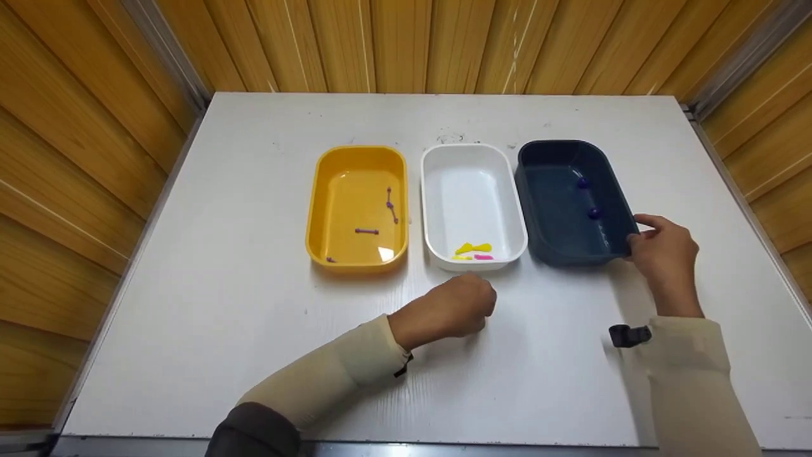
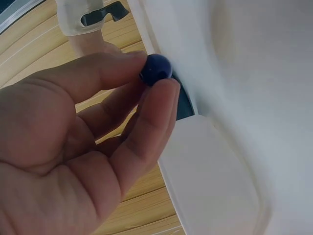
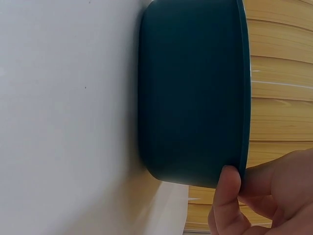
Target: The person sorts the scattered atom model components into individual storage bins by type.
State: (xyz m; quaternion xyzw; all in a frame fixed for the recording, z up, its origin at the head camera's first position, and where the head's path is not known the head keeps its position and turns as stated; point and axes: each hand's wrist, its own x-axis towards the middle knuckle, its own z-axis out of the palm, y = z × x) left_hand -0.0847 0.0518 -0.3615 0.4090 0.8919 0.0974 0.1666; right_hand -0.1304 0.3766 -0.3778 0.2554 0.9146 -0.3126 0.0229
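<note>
My left hand (image 1: 447,308) is over the table just in front of the white bin. In the left wrist view its thumb and fingertips pinch a dark blue bead (image 2: 157,68), which the hand hides in the head view. With thumb and fingers, my right hand (image 1: 665,251) grips the rim of the dark blue bin (image 1: 558,244) at its near right corner. The right wrist view shows that bin's outer wall (image 3: 193,93) with the fingers (image 3: 228,188) on its edge. Inside the dark bin lie two blue-purple beads (image 1: 594,213).
A white bin (image 1: 472,265) stands in the middle, holding small yellow pieces (image 1: 472,247) and a pink piece (image 1: 483,257). To its left, a yellow bin (image 1: 358,266) holds several thin purple sticks (image 1: 366,231). Wood-patterned panels (image 1: 399,47) bound the white table (image 1: 209,304) at back and sides.
</note>
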